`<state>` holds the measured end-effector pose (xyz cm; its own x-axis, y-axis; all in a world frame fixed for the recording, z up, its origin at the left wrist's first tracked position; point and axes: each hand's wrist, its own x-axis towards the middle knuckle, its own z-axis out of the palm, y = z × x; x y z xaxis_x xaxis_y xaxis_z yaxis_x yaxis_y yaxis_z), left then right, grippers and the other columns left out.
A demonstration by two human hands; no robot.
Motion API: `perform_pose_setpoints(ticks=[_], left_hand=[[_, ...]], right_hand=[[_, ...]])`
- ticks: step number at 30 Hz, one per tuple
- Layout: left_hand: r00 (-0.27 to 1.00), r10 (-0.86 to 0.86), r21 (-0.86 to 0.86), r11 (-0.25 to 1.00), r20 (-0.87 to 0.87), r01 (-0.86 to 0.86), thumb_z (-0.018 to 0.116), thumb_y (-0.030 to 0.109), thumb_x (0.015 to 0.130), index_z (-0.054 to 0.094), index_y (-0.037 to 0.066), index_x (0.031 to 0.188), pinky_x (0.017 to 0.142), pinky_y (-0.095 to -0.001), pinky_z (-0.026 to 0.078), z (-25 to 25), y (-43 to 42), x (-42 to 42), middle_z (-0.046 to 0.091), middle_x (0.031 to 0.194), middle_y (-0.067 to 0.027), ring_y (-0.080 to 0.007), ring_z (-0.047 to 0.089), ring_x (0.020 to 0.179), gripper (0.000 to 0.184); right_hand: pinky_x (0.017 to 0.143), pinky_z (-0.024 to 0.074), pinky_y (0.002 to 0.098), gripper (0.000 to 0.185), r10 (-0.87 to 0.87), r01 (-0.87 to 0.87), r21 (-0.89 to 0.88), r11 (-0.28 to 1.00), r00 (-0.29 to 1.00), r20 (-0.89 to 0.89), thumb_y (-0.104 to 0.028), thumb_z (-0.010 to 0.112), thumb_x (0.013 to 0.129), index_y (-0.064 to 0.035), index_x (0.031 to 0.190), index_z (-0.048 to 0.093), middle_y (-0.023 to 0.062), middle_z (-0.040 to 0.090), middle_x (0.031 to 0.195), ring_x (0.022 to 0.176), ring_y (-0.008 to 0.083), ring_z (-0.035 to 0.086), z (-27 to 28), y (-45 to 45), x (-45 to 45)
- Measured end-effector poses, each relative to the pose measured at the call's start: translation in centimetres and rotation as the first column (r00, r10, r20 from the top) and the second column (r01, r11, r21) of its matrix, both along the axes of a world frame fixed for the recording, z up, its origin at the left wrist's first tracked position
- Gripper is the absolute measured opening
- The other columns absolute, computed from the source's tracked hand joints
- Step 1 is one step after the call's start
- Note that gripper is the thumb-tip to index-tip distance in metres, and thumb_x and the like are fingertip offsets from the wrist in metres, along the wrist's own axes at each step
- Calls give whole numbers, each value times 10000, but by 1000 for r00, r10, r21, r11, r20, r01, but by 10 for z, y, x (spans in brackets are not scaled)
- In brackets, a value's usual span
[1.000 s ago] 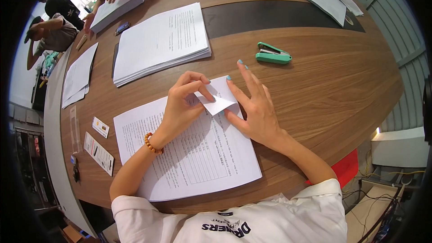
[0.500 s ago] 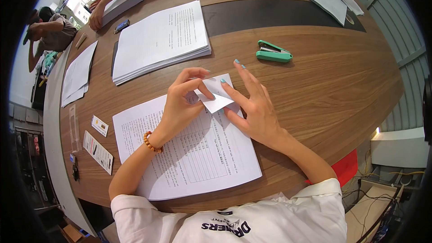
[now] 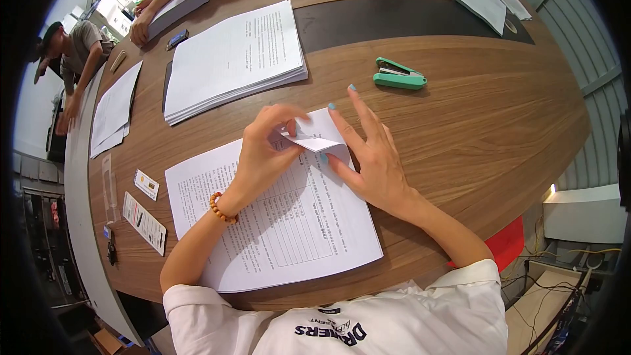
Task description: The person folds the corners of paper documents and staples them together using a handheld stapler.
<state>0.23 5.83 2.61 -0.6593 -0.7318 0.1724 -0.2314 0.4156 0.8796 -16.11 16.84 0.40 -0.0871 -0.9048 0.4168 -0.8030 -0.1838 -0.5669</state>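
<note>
A printed stack of paper (image 3: 282,230) lies on the table in front of me, its far right corner lifted and bent over into a small flap (image 3: 320,142). My left hand (image 3: 263,144), with a wooden bead bracelet (image 3: 223,209) at the wrist, has its fingers curled and closed round the flap's left side; one finger is blurred. To the right of the flap is my right hand (image 3: 376,161), its fingers spread over the corner. The right thumb tip is at the flap's near edge. How many sheets are bent up cannot be made out.
Beyond my hands sit a thick paper stack (image 3: 236,59) and a green stapler (image 3: 399,75). At left are loose sheets (image 3: 115,108), a small card (image 3: 146,184) and a blade pack (image 3: 143,222). A person's hand (image 3: 140,26) rests by another stack; a second person (image 3: 82,52) stands at far left.
The bent flap has risen and its fold has shifted. My left index finger has lifted, and my right fingers have moved slightly. The person at far left has lowered an arm towards the table.
</note>
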Motion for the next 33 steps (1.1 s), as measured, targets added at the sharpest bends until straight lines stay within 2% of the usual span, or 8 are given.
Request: perform_pose_setpoints(ticks=[1, 6, 15, 17, 20, 23, 28, 33], left_hand=[[999, -20, -106, 994, 50, 25, 651, -105, 595, 648, 51, 716, 747, -272, 462, -2, -1, 1, 548, 911, -31, -168, 529, 889, 197], [995, -36, -137, 990, -91, 23, 658, -94, 599, 661, 48, 718, 747, -273, 465, -5, 0, -3, 549, 977, -63, -190, 540, 947, 185], [999, -26, -130, 991, -27, 22, 665, -94, 597, 661, 47, 744, 734, -267, 463, -1, 0, 0, 540, 921, -42, -156, 539, 869, 203], [1000, -17, -160, 987, -12, 15, 667, -94, 594, 660, 47, 754, 723, -262, 462, -2, 0, -1, 533, 889, -31, -146, 534, 839, 213], [994, 12, -33, 999, -107, -16, 671, -93, 593, 658, 49, 775, 704, -251, 458, -2, 1, -3, 511, 838, -18, -132, 521, 807, 232], [1000, 8, -66, 998, 16, -7, 672, -94, 596, 666, 53, 764, 694, -251, 457, 0, 0, -1, 509, 836, -18, -136, 519, 809, 223], [993, -24, -163, 987, -117, 4, 675, -87, 601, 696, 75, 746, 727, -260, 482, -5, 1, -5, 563, 976, -47, -162, 550, 913, 219], [997, -28, -113, 993, -67, 20, 682, -84, 596, 699, 79, 747, 748, -271, 490, -3, 1, -2, 566, 1012, -56, -165, 558, 927, 223]], right_hand=[[990, 304, 455, 554, 9, -10, -8, 1000, 999, -31, -170, 662, 737, -55, 1253, 496, 204, 226, 1429, 1260, 360, 326, -2, 0, -1], [979, 316, 457, 523, 42, -42, -3, 999, 999, -23, -184, 660, 739, -26, 1217, 516, 213, 235, 1419, 1253, 359, 337, -4, -2, -3], [974, 324, 457, 497, 40, -41, -11, 999, 999, -31, -158, 659, 738, -133, 1221, 542, 204, 216, 1430, 1255, 362, 333, -5, -1, 0], [972, 323, 460, 513, 32, -32, -38, 999, 999, 16, -169, 660, 743, -100, 1233, 524, 205, 211, 1431, 1258, 357, 328, -5, -1, 2], [971, 323, 462, 529, 6, -6, -8, 1000, 996, 86, -180, 661, 747, -58, 1238, 508, 207, 213, 1429, 1257, 353, 330, -3, -1, 2], [975, 321, 463, 530, 25, -25, -6, 1000, 999, -20, -185, 663, 746, -21, 1225, 507, 203, 217, 1428, 1260, 352, 329, -5, -1, 0], [981, 318, 463, 512, 56, -56, 3, 998, 998, 5, -175, 665, 742, -59, 1220, 524, 195, 217, 1432, 1266, 358, 320, -8, -3, -2], [982, 318, 466, 501, 57, -57, -14, 998, 998, -10, -167, 665, 742, -97, 1221, 536, 194, 212, 1435, 1265, 365, 319, -8, -1, -1]])
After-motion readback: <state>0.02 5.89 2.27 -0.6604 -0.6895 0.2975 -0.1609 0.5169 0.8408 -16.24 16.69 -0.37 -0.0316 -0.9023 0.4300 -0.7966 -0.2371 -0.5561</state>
